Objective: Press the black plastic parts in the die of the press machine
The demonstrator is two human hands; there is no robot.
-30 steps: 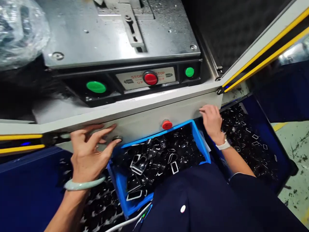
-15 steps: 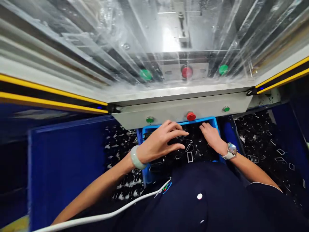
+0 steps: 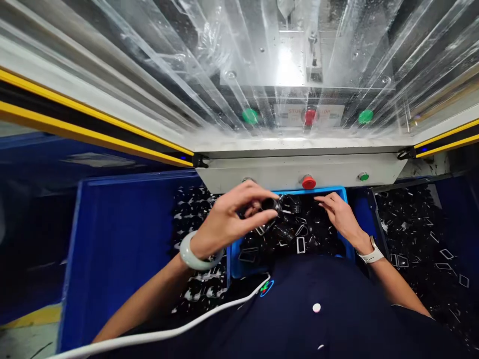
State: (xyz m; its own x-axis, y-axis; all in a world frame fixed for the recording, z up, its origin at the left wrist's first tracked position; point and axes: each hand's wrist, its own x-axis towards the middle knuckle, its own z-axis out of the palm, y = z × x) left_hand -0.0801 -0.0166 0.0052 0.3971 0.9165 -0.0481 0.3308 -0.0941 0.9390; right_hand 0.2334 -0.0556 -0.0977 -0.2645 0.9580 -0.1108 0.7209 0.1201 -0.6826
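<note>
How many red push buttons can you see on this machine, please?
2. One red button sits behind the clear plastic curtain, the other on the pale front panel.

Jade bangle [image 3: 194, 254], white smartwatch [image 3: 370, 255], navy buttoned shirt [image 3: 337, 309]

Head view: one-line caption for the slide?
Left hand holds a black metal loop over a blue crate of similar loops, right hand over them.

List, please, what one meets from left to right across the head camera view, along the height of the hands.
Dark blue bin → pale green bangle → left hand → black metal frame → right hand → white watch strap → pile of black metal frames
</note>
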